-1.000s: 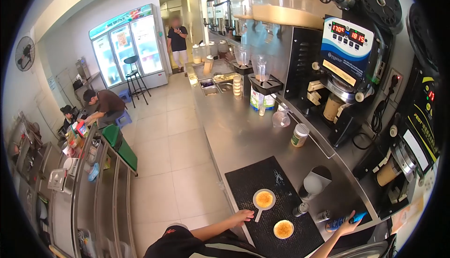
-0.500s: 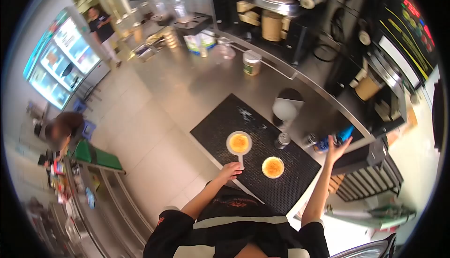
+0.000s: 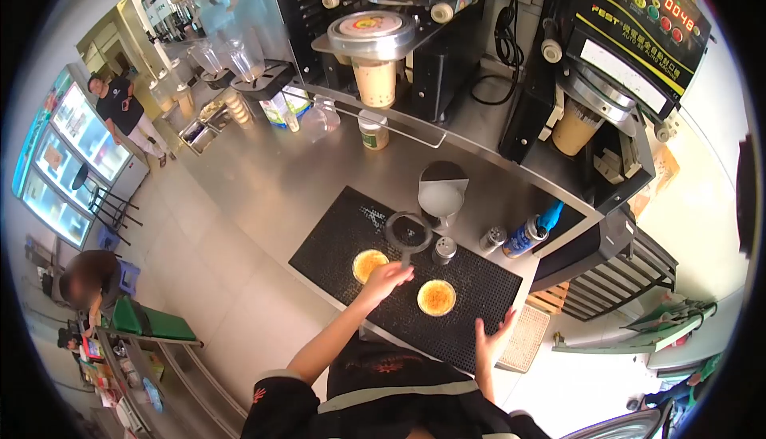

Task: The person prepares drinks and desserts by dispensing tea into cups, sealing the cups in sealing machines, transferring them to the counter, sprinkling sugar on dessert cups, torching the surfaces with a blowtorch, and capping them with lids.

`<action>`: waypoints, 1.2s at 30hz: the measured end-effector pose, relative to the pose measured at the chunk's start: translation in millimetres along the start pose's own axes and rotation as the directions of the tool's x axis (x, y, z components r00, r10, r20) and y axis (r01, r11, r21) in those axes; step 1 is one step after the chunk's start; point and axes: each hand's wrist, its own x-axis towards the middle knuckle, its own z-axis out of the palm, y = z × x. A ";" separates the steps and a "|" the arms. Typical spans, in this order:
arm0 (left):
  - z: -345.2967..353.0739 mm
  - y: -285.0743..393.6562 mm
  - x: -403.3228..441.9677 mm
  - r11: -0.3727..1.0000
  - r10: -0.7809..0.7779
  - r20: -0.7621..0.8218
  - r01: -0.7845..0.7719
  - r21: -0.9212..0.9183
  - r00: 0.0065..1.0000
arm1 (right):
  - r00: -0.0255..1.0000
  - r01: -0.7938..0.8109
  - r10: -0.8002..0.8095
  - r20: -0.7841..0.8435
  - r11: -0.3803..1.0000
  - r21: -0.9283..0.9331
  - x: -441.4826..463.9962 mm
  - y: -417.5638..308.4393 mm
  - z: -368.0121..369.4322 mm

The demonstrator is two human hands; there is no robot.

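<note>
My left hand (image 3: 386, 281) grips the handle of a grey ring-shaped tool (image 3: 408, 232), raised above the black mat (image 3: 319, 249). Just left of my fingers, a round cup with a browned yellow top (image 3: 368, 266) sits on the mat. A second such cup (image 3: 436, 298) stands to the right of my left hand. My right hand (image 3: 495, 338) is at the mat's right edge, fingers spread, holding nothing. A shaker (image 3: 444, 249) stands on the mat; another shaker (image 3: 493, 239) and a blue canister with a torch head (image 3: 523, 236) are beyond its right corner.
A scoop-like metal container (image 3: 442, 197) and a lidded jar (image 3: 373, 129) stand on the steel counter (image 3: 263, 184). Two sealing machines (image 3: 373, 36) (image 3: 590, 96) hold filled cups at the back. A person (image 3: 118, 108) stands far left; another (image 3: 92, 279) bends over below.
My left hand has lifted the grey ring tool from around the left cup. My right hand has let go of the blue canister and come back to the mat's edge.
</note>
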 end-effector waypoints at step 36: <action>-205.7 9.9 -371.2 -0.249 0.432 -0.869 -0.894 -0.373 0.242 | 0.348 0.587 -0.667 0.658 0.703 0.402 -144.7 -62.3 180.5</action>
